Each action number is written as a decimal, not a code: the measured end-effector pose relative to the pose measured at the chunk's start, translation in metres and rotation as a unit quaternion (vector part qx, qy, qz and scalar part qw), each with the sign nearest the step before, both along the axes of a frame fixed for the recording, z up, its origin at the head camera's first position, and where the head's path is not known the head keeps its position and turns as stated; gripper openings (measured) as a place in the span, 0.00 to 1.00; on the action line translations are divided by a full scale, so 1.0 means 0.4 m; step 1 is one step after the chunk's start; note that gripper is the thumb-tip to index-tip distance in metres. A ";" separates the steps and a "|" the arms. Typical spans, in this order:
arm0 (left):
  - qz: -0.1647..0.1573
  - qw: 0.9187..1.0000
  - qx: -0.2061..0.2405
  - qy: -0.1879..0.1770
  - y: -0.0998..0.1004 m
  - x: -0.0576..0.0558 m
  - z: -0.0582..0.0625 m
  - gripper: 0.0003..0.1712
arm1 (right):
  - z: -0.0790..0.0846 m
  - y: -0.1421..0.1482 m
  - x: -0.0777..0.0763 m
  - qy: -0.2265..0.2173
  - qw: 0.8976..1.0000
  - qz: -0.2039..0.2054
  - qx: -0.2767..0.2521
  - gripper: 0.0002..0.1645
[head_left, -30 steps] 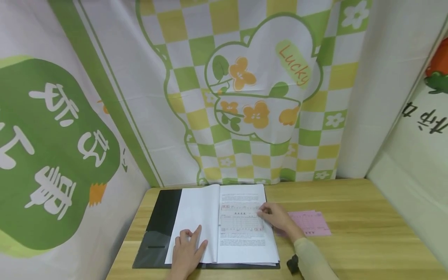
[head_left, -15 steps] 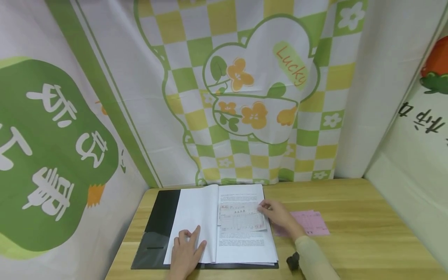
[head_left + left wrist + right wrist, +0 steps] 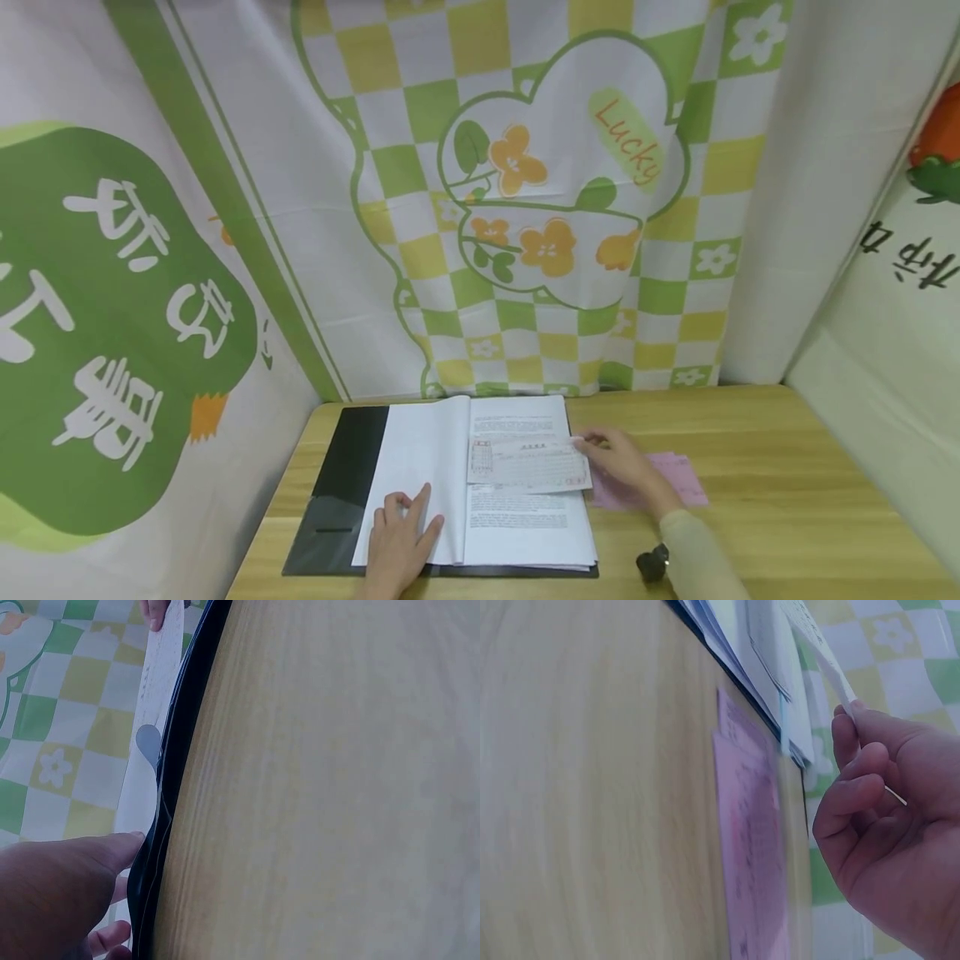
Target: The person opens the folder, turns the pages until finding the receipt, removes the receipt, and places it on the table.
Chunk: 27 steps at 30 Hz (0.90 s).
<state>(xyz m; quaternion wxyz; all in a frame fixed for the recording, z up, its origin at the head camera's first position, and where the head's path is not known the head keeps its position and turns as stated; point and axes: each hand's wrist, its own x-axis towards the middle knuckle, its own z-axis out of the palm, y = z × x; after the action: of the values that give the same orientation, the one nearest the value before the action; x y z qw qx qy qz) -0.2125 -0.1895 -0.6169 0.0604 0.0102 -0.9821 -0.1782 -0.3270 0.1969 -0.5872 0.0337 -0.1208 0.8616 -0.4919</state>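
An open black folder (image 3: 337, 483) lies on the table with a stack of white pages spread in it. My left hand (image 3: 399, 537) rests on the blank left page (image 3: 416, 442), index finger pointing up the sheet. Over the printed right page (image 3: 525, 537), my right hand (image 3: 617, 458) pinches the upper right corner of a thin printed slip (image 3: 528, 467) with red marks. In the right wrist view the slip (image 3: 826, 656) rises from between thumb and index finger, the other fingers curled. Its right end reaches past the page edge.
Pink printed slips (image 3: 681, 479) lie overlapping on the wooden table (image 3: 780, 508), right of the folder and partly behind my right hand. A small black device (image 3: 652, 564) sits by the right sleeve. A patterned curtain (image 3: 540, 333) hangs behind the table.
My right hand has moved right, drawing the slip with it. The slip lay within the right page and now sticks out past its edge. The left hand stays in place.
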 end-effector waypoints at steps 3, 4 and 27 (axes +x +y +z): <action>0.002 1.000 -0.001 0.000 -0.001 0.003 -0.001 0.34 | 0.001 0.025 0.006 -0.003 1.000 -0.008 0.010 0.17; 0.002 1.000 -0.001 -0.001 -0.001 0.003 -0.001 0.34 | 0.002 0.035 0.008 -0.003 1.000 -0.011 0.014 0.17; -0.003 1.000 0.002 0.004 -0.006 -0.007 -0.005 0.34 | 0.020 0.197 0.050 -0.012 1.000 0.006 0.011 0.17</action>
<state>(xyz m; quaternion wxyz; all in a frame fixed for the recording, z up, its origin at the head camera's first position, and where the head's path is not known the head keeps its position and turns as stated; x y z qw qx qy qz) -0.2155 -0.1920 -0.6191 0.0638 0.0067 -0.9814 -0.1807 -0.3069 0.2756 -0.5792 0.0485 -0.1195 0.8656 -0.4839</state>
